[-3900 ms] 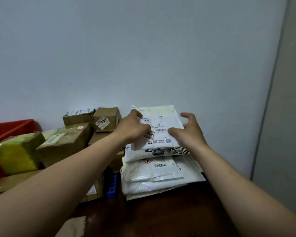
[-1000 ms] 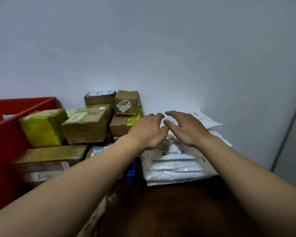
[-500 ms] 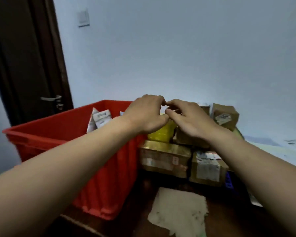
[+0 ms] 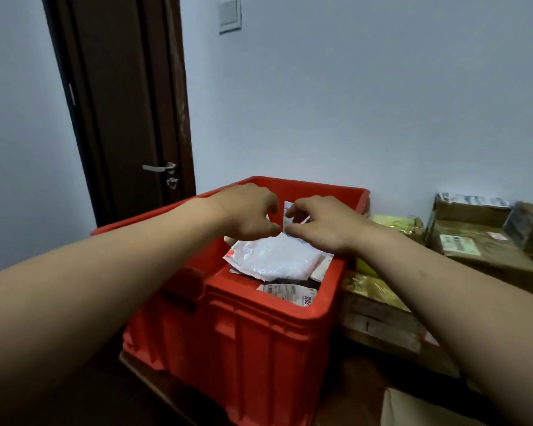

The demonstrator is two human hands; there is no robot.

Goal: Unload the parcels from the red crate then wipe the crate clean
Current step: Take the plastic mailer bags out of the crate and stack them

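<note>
The red crate (image 4: 290,312) stands on the dark table in front of me. Inside it lie a white bubble mailer (image 4: 274,259) and a labelled parcel (image 4: 290,293) near the front wall. A thin white parcel (image 4: 290,215) stands upright further back. My left hand (image 4: 246,210) and my right hand (image 4: 323,226) hover over the crate's opening with fingers loosely curled and fingertips almost meeting. The upright parcel shows in the gap between them. Neither hand visibly holds anything.
Brown cardboard boxes (image 4: 480,250) and yellow-taped parcels (image 4: 373,290) are stacked against the wall, right of the crate. A pale cloth (image 4: 413,410) lies at the bottom right. A dark door with a handle (image 4: 159,168) is behind the crate on the left.
My view and both hands have swung left, from the stack of white mailers, past the boxes, to above the red crate. The hands hold nothing throughout.
</note>
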